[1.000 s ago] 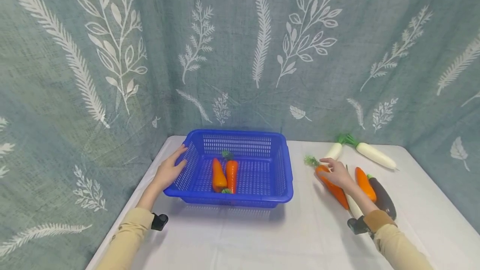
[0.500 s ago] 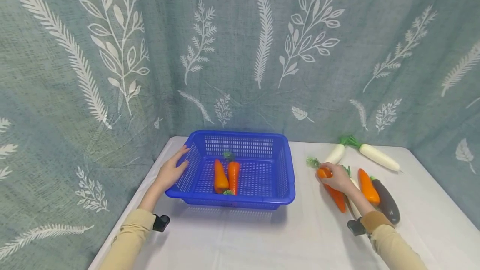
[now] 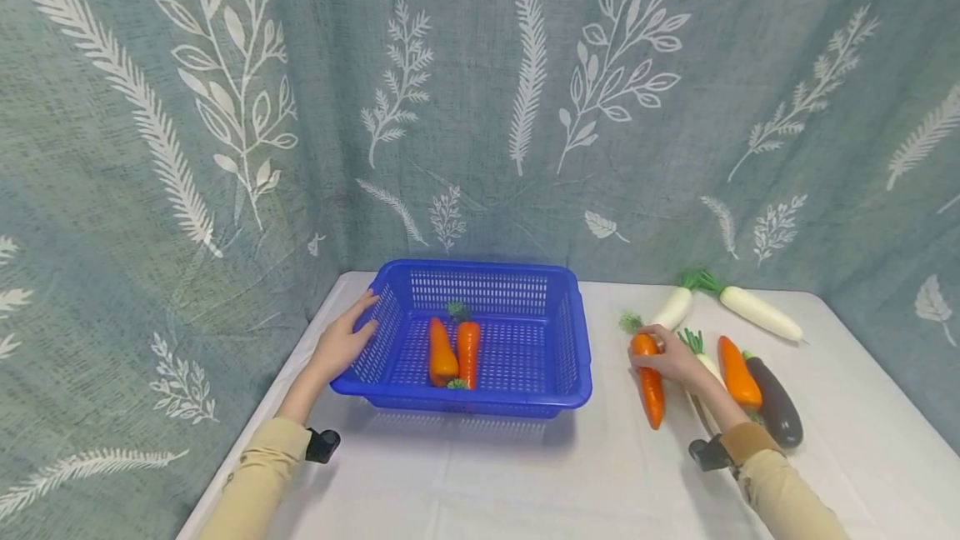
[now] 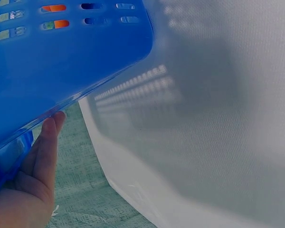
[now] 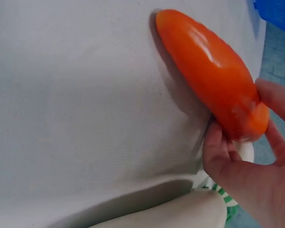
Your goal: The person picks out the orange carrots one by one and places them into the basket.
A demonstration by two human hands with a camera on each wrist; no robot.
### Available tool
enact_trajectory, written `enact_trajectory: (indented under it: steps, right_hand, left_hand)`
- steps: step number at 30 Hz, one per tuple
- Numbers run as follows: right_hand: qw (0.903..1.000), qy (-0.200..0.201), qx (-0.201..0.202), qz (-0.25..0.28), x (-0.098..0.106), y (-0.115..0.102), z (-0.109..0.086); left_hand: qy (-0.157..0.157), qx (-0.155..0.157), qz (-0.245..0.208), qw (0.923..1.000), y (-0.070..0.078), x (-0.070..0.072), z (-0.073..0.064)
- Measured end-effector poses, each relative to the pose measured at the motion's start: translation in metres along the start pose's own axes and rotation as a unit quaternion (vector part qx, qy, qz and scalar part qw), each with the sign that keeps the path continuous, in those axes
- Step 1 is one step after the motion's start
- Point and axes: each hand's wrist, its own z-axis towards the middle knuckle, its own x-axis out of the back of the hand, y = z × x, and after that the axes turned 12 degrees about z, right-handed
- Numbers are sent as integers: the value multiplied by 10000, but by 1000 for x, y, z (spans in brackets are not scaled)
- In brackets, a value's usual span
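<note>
My right hand point(image 3: 672, 354) grips an orange carrot point(image 3: 652, 398) by its thick, leafy end, on the white table right of the basket. In the right wrist view, thumb and fingers close on both sides of the carrot point(image 5: 204, 61); its tapered tip points away. At the left, my left hand point(image 3: 343, 346) touches the side rim of a blue plastic basket point(image 3: 487, 397), fingers extended. The left wrist view has these fingers point(image 4: 46, 147) straight against the basket edge. Inside the basket lie two carrots point(image 3: 467, 352), side by side.
Close to my right forearm lie a white radish point(image 3: 708, 367), another orange carrot point(image 3: 738, 373) and an eggplant point(image 3: 776, 402). Two more white radishes point(image 3: 761, 312) lie farther back. A patterned green curtain point(image 3: 480, 107) hangs behind the table point(image 3: 525, 473).
My right hand has come down and taken hold of the carrot, whose tip has swung left, toward the front. My left hand and the basket stay in place.
</note>
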Motion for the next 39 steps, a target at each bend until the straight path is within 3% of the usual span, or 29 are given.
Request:
enact_trajectory:
  steps: [12,39]
  right_hand:
    - [9976,4,-344,594,3,6,1]
    - [9967,68,-377,716,-1,7,-1]
  left_hand:
    - [-8,28,-23,10000,-1,1,-1]
    - [2,11,31,10000,3,2,-2]
